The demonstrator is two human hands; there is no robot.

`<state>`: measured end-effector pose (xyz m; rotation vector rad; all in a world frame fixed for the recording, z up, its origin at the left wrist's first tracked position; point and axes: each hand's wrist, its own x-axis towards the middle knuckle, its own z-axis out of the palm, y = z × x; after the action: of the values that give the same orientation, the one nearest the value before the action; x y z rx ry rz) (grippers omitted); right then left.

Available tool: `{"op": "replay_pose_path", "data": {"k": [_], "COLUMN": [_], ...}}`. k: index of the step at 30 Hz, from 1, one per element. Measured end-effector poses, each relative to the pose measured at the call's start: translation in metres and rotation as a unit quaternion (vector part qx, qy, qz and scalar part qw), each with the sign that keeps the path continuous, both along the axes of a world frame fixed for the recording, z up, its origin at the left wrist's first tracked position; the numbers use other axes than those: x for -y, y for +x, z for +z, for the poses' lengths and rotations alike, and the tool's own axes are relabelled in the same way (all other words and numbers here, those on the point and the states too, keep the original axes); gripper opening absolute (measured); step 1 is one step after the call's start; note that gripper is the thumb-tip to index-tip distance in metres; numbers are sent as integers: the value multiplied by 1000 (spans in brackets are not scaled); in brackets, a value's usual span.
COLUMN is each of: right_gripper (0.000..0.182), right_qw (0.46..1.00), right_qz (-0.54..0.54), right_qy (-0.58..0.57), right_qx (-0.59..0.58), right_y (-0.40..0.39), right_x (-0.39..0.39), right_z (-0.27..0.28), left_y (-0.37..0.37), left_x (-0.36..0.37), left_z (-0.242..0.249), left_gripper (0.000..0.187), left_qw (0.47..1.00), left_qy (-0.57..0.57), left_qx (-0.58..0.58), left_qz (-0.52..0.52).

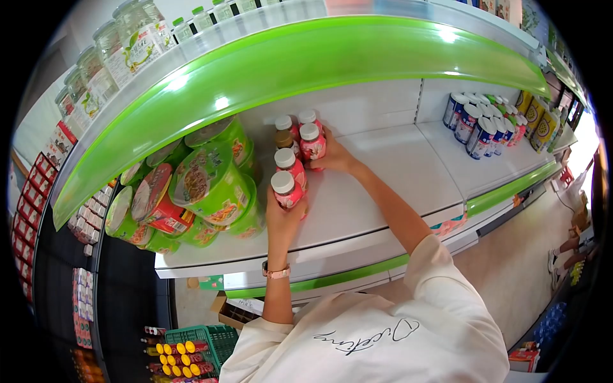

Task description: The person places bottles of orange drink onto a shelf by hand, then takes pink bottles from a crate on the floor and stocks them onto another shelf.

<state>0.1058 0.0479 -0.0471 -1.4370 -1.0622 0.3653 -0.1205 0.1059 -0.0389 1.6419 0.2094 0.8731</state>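
Observation:
Several pink bottles with white caps stand grouped on the white shelf (389, 185), one of them with a brown cap (285, 138). My left hand (285, 220), with a watch on its wrist, is wrapped round the nearest pink bottle (287, 189) at the shelf's front. On the right side of the group, my right hand (336, 155) has its fingers curled round another pink bottle (313, 143). Between my hands, a third pink bottle (290, 165) stands in the row. The fingertips behind the bottles are partly hidden.
Stacked green and red instant-noodle tubs (211, 182) stand close on the left. Blue-and-white cans (480, 135) and yellow packs (544, 129) occupy the right end. A green shelf lip (306, 54) curves overhead, with jars (131, 51) above it. Below are a green basket (220, 338) and a cardboard box (225, 311).

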Motion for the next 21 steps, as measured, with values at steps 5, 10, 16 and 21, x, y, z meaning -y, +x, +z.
{"op": "replay_pose_path", "data": {"k": [5, 10, 16, 21], "right_gripper": [120, 124, 128, 113], "right_qw": [999, 996, 998, 974], "right_qz": [-18, -19, 28, -109], "right_qy": [-38, -68, -40, -67], "right_qx": [31, 45, 31, 189], "right_y": [0, 10, 11, 11], "right_x": [4, 2, 4, 12], "right_z": [1, -8, -5, -8], "left_y": [-2, 0, 1, -3], "left_x": [1, -1, -2, 6], "left_z": [4, 1, -5, -3], "left_gripper": [55, 54, 61, 66], "left_qw": [999, 999, 1000, 999], "left_qy": [-26, -37, -11, -15], "left_qx": [-11, -8, -16, -42], "left_qz": [-29, -31, -9, 8]}}
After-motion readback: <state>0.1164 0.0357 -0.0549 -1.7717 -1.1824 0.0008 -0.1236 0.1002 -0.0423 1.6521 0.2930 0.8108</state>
